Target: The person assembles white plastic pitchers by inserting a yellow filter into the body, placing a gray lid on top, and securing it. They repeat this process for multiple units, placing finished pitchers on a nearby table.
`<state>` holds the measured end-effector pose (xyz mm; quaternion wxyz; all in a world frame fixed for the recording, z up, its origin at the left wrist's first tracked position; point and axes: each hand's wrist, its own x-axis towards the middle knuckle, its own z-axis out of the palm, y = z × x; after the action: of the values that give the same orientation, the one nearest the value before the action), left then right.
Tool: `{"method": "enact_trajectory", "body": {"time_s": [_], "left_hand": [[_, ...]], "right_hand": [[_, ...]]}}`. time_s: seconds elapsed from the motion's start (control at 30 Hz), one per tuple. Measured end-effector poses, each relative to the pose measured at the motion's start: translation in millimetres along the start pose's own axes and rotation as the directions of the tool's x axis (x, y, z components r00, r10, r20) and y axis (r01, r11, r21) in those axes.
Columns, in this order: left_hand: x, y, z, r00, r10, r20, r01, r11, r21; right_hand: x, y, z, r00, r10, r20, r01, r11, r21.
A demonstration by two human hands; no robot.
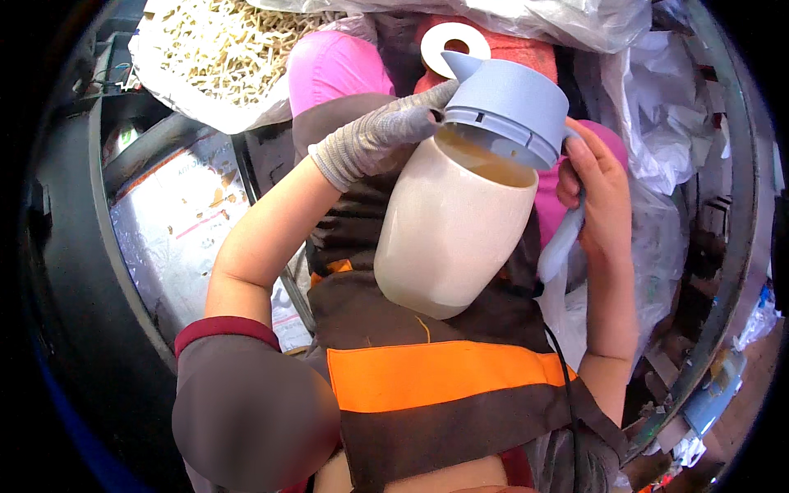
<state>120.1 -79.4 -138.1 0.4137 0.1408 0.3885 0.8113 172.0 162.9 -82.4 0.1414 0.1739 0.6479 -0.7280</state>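
Observation:
A cream-white thermos jug body (452, 222) leans over my lap, its wide mouth toward the far side. Its grey-blue top (518, 103), with a pointed spout, sits tilted at the mouth; a gap below it shows the brownish inside. My left hand (386, 135), in a grey knitted glove, is closed on the top's left side below the spout, some fingers hidden behind it. My bare right hand (596, 177) curls around the upper end of the grey handle (561, 246), which hangs free of the body at its lower end.
A white sack (234, 119) full of short beige pieces stands at the far left. A white ring-shaped roll (431, 51) lies on red material beyond the jug. Clear plastic bags (657, 107) are at the right, inside a dark curved rim (723, 271). A black cable (567, 378) crosses my apron.

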Motion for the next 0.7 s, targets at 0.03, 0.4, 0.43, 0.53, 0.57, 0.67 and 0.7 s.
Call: {"method": "enact_trajectory", "body": {"time_s": [0.03, 0.4, 0.43, 0.53, 0.57, 0.67, 0.7], "left_hand": [[-2.9, -0.8, 1.9, 0.999, -0.001, -0.043, 0.002, 1.0, 0.017], [-8.0, -10.1, 7.3, 0.967, -0.093, -0.237, 0.076, 0.994, -0.077], [-8.2, -9.8, 9.7, 0.948, -0.105, -0.3, 0.099, 0.994, -0.034], [-6.2, -13.0, 3.7, 0.969, -0.108, -0.222, 0.095, 0.993, -0.068], [-6.2, -11.9, 4.3, 0.962, -0.142, -0.231, 0.128, 0.989, -0.075], [-7.4, -9.6, 9.5, 0.96, -0.182, -0.212, 0.166, 0.982, -0.093], [-7.3, -10.4, 11.0, 0.973, -0.152, -0.174, 0.136, 0.986, -0.098]], "right_hand": [[4.4, -0.4, 1.6, 1.0, 0.002, -0.022, -0.003, 1.0, -0.026], [23.2, 11.8, 1.8, 0.985, -0.161, 0.054, 0.167, 0.976, -0.142], [23.3, 13.8, -1.1, 0.981, -0.183, 0.065, 0.193, 0.961, -0.196], [24.6, 25.5, -3.3, 0.95, -0.304, 0.076, 0.313, 0.901, -0.301], [23.6, 29.3, -2.7, 0.942, -0.329, 0.072, 0.334, 0.885, -0.324], [15.6, 38.7, -0.4, 0.935, -0.35, 0.055, 0.343, 0.858, -0.383], [14.2, 40.5, -0.3, 0.928, -0.368, 0.064, 0.361, 0.84, -0.406]]}}
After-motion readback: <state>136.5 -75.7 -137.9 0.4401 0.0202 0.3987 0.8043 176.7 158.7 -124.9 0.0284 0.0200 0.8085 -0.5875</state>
